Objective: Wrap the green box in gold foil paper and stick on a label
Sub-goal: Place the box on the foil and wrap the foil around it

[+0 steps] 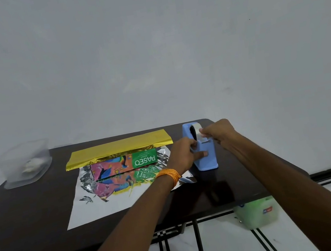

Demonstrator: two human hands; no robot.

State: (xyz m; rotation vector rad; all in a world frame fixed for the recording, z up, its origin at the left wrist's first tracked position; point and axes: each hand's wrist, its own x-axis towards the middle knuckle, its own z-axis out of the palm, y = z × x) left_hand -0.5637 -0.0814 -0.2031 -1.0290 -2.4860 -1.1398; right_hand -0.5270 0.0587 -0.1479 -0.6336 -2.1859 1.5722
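The green box (145, 160), printed with colourful birds, lies on a sheet of foil paper (99, 204) whose silver side faces up. The far part of the sheet is folded over the box top and shows gold (118, 147). To the right of the box stands a blue tape dispenser (206, 161). My left hand (183, 152) grips the dispenser's left side with the thumb on its front. My right hand (218, 133) pinches the end of the clear tape at the top of the dispenser. No label is visible.
The dark table (23, 225) has its front edge near me and a rounded right corner. A clear plastic container (24, 164) sits at the far left. A pale green jug (256, 213) stands on the tiled floor under the right side.
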